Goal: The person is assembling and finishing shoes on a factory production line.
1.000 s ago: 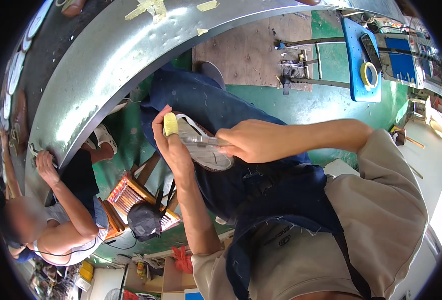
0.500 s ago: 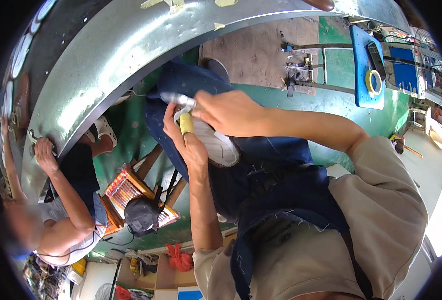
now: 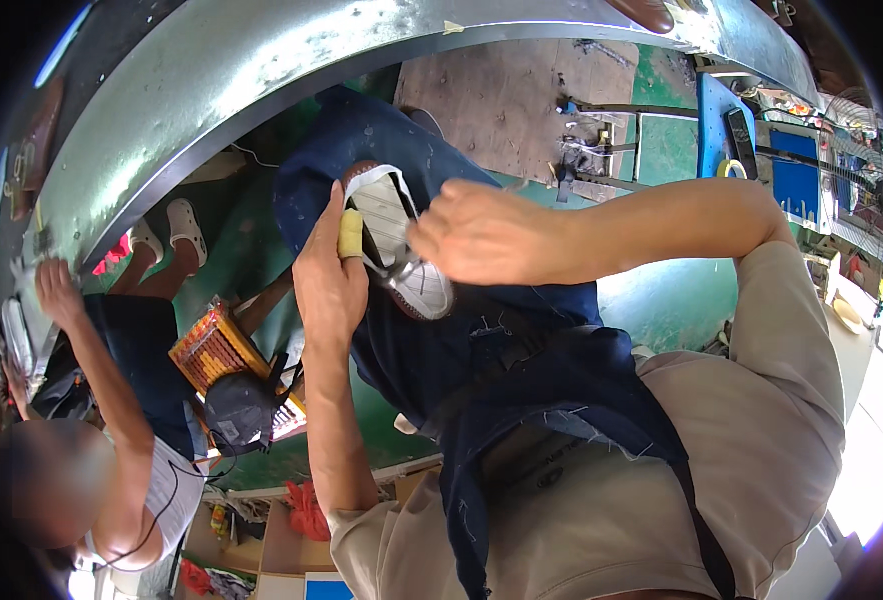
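White shoe sole-up, tilted, brown-edged, resting on a dark blue apron-covered lap, with a small metal tool pressed against its sole.

Shiny metal workbench, yellow tape scrap on it.

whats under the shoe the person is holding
Under the shoe lies a dark blue apron spread over the lap. The left hand grips its side; the right hand covers part of it. The legs beneath are hidden.
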`<state>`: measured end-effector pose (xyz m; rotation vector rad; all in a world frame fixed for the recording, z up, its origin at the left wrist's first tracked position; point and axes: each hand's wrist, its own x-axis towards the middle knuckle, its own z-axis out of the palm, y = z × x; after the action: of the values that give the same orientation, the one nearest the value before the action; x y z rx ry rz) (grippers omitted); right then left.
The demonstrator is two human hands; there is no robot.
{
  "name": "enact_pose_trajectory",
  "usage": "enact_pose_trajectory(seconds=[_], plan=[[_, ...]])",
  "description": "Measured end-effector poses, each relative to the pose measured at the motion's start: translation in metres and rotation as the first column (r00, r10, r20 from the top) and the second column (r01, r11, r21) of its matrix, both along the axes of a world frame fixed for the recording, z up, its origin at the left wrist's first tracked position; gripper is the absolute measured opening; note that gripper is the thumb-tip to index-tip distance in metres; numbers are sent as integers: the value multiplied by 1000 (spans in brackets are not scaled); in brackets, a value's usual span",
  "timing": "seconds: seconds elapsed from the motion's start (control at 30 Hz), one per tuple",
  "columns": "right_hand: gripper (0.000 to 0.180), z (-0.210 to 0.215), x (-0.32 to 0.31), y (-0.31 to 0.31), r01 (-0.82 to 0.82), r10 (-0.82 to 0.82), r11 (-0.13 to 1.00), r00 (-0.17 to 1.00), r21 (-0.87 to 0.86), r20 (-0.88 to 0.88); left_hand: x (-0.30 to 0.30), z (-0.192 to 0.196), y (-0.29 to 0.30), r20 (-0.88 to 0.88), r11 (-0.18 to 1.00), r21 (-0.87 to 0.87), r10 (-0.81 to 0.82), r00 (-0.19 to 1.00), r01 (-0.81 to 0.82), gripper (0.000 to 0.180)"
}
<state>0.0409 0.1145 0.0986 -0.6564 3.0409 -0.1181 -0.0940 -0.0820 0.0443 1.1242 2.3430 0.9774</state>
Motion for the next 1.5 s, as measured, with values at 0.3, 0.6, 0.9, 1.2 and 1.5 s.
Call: enact_pose_trajectory(seconds=[0.3,0.6,0.9,1.2,1.5], plan=[[17,14,5,24,215,-77,937,897,-276,435,77,-48,15,643,767,419,128,755,-486,45],[36,-32,20,-46,660,-456,641,738,-392,498,72,-29,14,954,592,291,-234,185,-751,59],[31,-5,30,1,591,-346,698,773,-404,532,64,-39,14,662,843,367,59,747,-393,67],[31,-25,-12,-4,498,-373,825,835,-268,405,63,-49,2,548,876,422,-42,835,-233,80],[33,-10,-2,-5,433,-305,806,889,-405,342,67,-37,6,601,876,411,-51,798,-253,89]])
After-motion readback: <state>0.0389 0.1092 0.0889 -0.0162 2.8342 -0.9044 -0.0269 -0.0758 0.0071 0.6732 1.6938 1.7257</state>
